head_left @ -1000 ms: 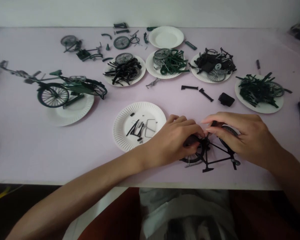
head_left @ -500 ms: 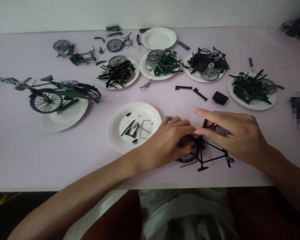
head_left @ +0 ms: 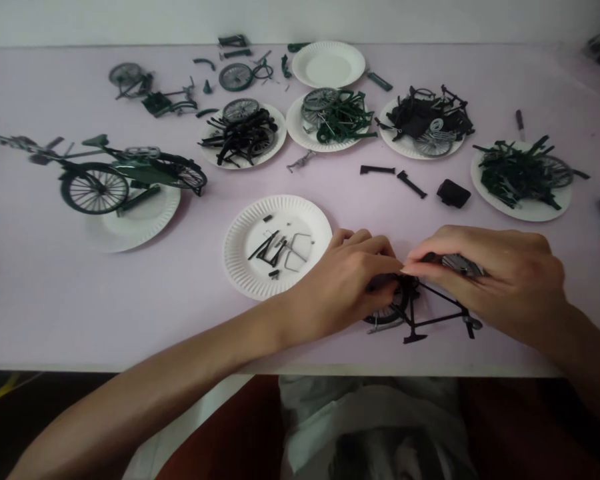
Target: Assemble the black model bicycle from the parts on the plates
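A black model bicycle frame [head_left: 437,321] with a wheel fitted lies near the table's front edge. My left hand [head_left: 353,283] is closed around the wheel end, its fingers covering much of the wheel [head_left: 386,313]. From the right, my right hand [head_left: 495,280] pinches at the same end of the frame, thumb and forefinger together beside the left fingertips. Whatever small part sits in that pinch is mostly hidden. Behind the right fingers a second spoked wheel [head_left: 461,265] shows in part.
Left of my hands, a paper plate [head_left: 237,267] carries small black and metal parts. A green model bicycle [head_left: 145,175] stands over another plate at left. Plates heaped with bicycle parts line the back. Two black strips [head_left: 377,169] and a black block [head_left: 453,193] lie beyond my hands.
My right forefinger has come down from its raised position to meet the thumb in a pinch. The left hand keeps its hold; the whole view has shifted slightly.
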`<state>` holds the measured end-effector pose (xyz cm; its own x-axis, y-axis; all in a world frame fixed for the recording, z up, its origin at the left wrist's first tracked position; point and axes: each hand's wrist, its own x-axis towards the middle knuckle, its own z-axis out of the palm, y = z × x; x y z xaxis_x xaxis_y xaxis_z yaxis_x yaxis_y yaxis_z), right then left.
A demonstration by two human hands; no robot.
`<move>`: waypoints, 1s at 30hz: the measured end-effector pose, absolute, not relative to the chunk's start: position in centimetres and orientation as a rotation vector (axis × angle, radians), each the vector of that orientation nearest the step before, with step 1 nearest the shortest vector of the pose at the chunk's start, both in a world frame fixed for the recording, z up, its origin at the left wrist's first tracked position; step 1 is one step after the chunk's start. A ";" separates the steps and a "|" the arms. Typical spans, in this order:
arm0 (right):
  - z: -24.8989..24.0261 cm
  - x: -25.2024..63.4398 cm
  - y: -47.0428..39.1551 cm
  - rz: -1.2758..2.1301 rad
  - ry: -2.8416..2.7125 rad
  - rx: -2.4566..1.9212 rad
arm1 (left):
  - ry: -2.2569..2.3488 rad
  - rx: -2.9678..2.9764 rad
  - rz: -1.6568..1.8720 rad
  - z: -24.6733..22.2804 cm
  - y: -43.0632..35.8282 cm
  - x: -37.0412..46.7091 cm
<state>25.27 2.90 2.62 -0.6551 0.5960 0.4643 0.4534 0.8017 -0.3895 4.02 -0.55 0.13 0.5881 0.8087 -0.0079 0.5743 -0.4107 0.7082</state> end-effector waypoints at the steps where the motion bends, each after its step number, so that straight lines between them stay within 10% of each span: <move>1: 2.5 25.2 2.8 0.315 -2.395 -0.764 | 1.092 2.134 0.447 0.1 -0.6 4.0; 30: 2.1 25.3 3.1 0.323 -2.372 -0.771 | 1.124 2.197 0.407 0.3 -1.1 4.1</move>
<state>25.30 3.07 2.07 -0.6399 0.5984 0.4821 0.4478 0.8002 -0.3990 4.13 -1.08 0.31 0.5887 0.8083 -0.0109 0.6139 -0.4383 0.6565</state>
